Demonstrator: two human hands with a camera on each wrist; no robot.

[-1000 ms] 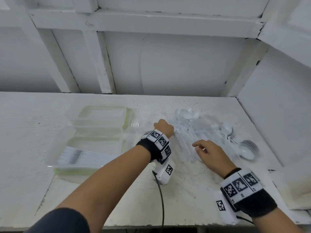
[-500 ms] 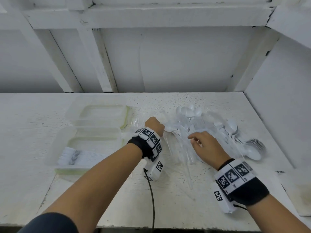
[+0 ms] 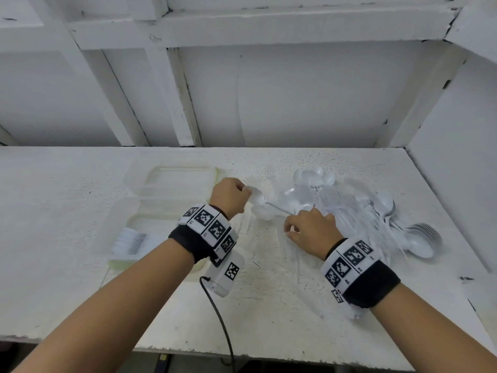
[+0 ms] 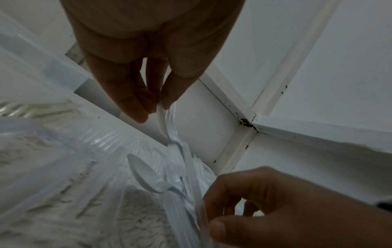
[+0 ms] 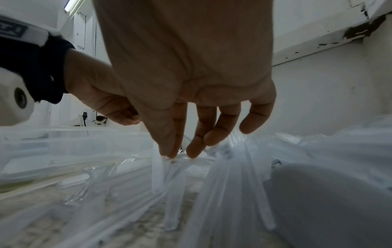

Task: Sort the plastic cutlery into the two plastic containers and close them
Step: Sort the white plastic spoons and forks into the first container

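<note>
Head view: the left hand pinches white cutlery at the near-left edge of the cutlery pile on the tabletop; two containers sit left of it. Left wrist view: thumb and fingers pinch a spoon handle. Right wrist view: the right hand pinches clear handles beneath it.
</note>
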